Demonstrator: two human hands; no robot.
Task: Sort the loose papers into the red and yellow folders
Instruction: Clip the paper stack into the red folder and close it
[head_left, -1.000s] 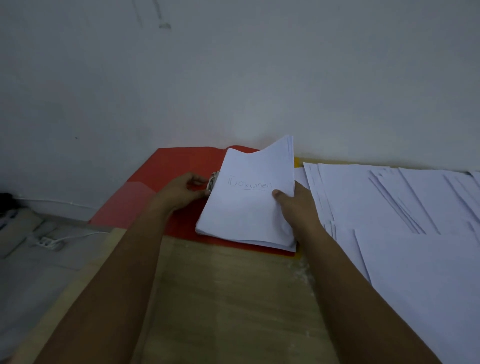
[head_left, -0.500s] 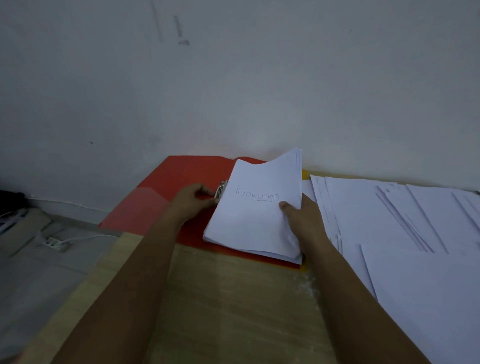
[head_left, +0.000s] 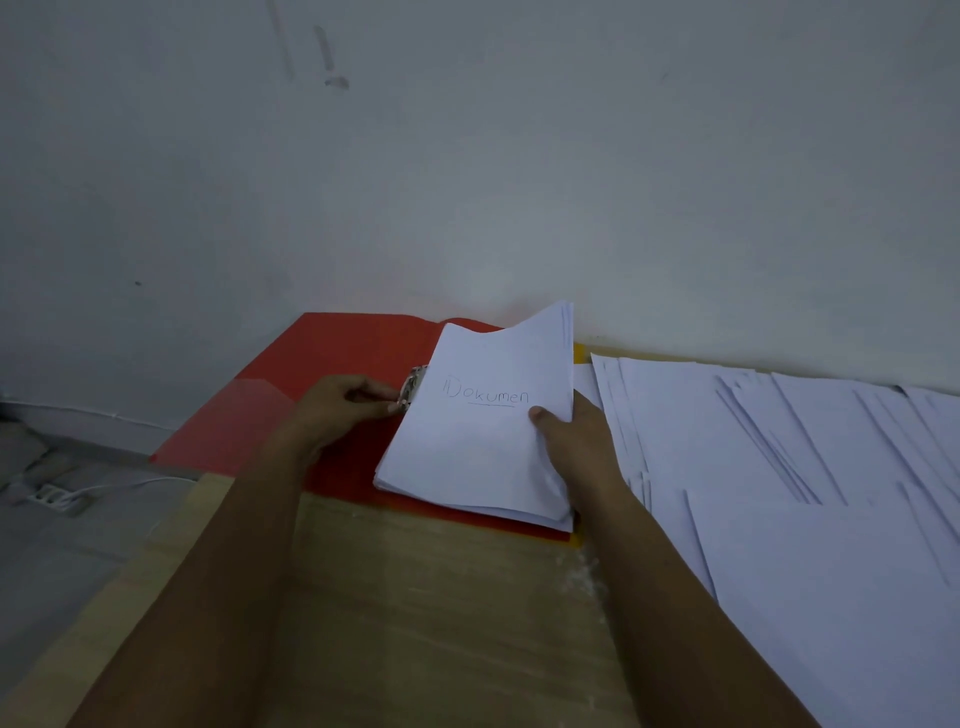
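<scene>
the step in hand looks like fastening a stack of papers (head_left: 478, 431) into the open red folder (head_left: 332, 353), which lies flat under both hands against the wall. the left hand (head_left: 337, 410) has its fingers curled onto the metal clip (head_left: 414, 385) at the stack's left edge, just past its fingertips, while the right hand (head_left: 576, 441) grips the stack's right edge, thumb on top and fingers hidden beneath, so it is clamped on the paper. to do this well, i judge the right hand should keep the sheets squared and pushed toward the left hand so the clip catches every sheet, and not let go until the clip is closed; the top corner already fans up by the wall. a sliver of the yellow folder (head_left: 579, 352) shows just beyond the right hand, and the loose papers (head_left: 779, 467) spread to the right of that hand on the wooden table (head_left: 415, 623). the top sheet reads "dokumen", handwritten and underlined; no other writing is legible
</scene>
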